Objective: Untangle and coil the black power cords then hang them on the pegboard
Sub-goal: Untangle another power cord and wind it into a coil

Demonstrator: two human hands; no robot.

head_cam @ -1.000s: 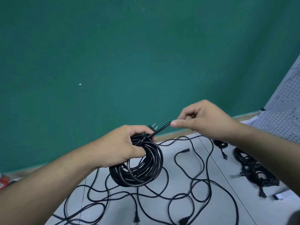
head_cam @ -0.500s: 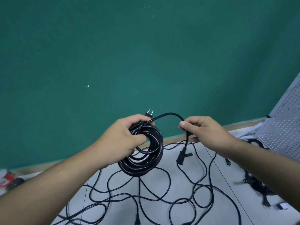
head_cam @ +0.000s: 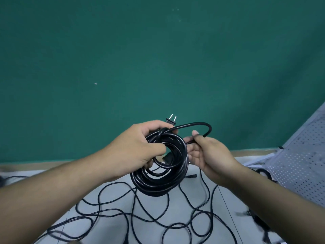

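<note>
Coiled cord (head_cam: 159, 173) held in air above tangled loose cords (head_cam: 140, 215) on pale surface (head_cam: 219, 199). Ring's long axis runs top to bottom, opening faces camera. Plug (head_cam: 171, 121) sticks out above coil, prongs up toward wall. Left hand (head_cam: 137, 147) grips coil's upper left, ring hanging below fingers. Cord tail (head_cam: 198, 124) arcs right from top; right hand (head_cam: 209, 155) pinches it just right of coil. Pegboard (head_cam: 299, 164) far right.

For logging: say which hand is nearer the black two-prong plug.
Left. The two-prong plug juts just above the left hand; the right hand pinches the black cord, lower right of it.
</note>
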